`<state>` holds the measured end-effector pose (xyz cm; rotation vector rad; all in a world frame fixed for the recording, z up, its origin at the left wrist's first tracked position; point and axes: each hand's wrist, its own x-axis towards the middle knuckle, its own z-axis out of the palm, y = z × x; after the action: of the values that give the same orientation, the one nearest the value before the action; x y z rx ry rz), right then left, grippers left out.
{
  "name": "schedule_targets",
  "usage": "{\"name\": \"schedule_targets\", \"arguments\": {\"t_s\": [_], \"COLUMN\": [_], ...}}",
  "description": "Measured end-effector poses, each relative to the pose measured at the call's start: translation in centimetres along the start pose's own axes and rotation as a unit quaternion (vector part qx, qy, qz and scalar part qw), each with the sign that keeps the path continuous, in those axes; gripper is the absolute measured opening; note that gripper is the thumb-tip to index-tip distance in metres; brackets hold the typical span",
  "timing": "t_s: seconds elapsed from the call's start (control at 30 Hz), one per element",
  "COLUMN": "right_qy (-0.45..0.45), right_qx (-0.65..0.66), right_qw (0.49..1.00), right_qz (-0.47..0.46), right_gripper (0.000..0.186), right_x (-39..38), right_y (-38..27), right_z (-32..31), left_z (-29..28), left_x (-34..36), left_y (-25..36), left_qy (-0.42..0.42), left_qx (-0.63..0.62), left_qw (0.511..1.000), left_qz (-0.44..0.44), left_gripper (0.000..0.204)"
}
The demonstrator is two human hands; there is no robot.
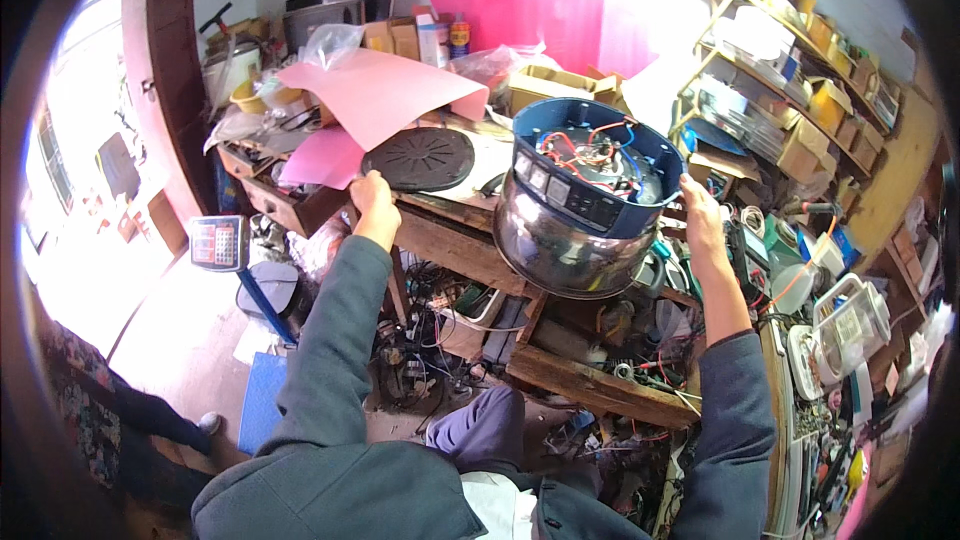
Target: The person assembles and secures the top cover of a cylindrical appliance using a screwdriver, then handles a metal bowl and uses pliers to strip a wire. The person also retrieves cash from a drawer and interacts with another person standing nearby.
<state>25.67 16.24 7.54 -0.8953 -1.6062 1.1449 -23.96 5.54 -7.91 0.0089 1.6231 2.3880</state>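
Note:
A round steel appliance (570, 240) with a dark blue housing (590, 195) stands at the edge of the wooden workbench, its wired underside exposed. Red and blue wires (600, 155) run across the inside. My right hand (703, 215) grips the right rim of the housing, with some fingers hidden behind it. To the left lies a round black slotted cover (418, 158), flat on the bench. The closed fingers of my left hand (375, 202) pinch its near left edge.
Pink sheets (385, 90) lie behind the cover. Below the bench an open wooden drawer (590, 380) holds loose parts. Cluttered shelves (800, 90) and tools fill the right side. A platform scale (262, 400) stands left, near another person's leg (160, 410).

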Motion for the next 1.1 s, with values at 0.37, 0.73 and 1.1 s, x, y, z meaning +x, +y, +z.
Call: {"name": "schedule_targets", "arguments": {"t_s": [0.37,0.73,1.1], "right_qy": [0.013,0.014,0.009], "right_qx": [-0.013,-0.009,0.004], "right_qw": [1.000,1.000,1.000], "right_qz": [0.013,0.021,0.025], "right_gripper": [0.043,0.049,0.039], "right_x": [-0.8,-0.4,-0.6], "right_y": [-1.2,-0.8,-1.2], "right_z": [0.5,0.4,0.7], "left_z": [-1.3,-2.5,-9.9], "left_x": [0.1,0.6,-4.6], "left_y": [1.4,1.4,2.7], "left_qy": [-0.043,-0.140,-0.285], "left_qx": [-0.035,-0.170,-0.139], "left_qw": [0.989,0.964,0.944], "left_qz": [-0.134,-0.150,-0.097], "left_gripper": [0.025,0.024,0.020]}}
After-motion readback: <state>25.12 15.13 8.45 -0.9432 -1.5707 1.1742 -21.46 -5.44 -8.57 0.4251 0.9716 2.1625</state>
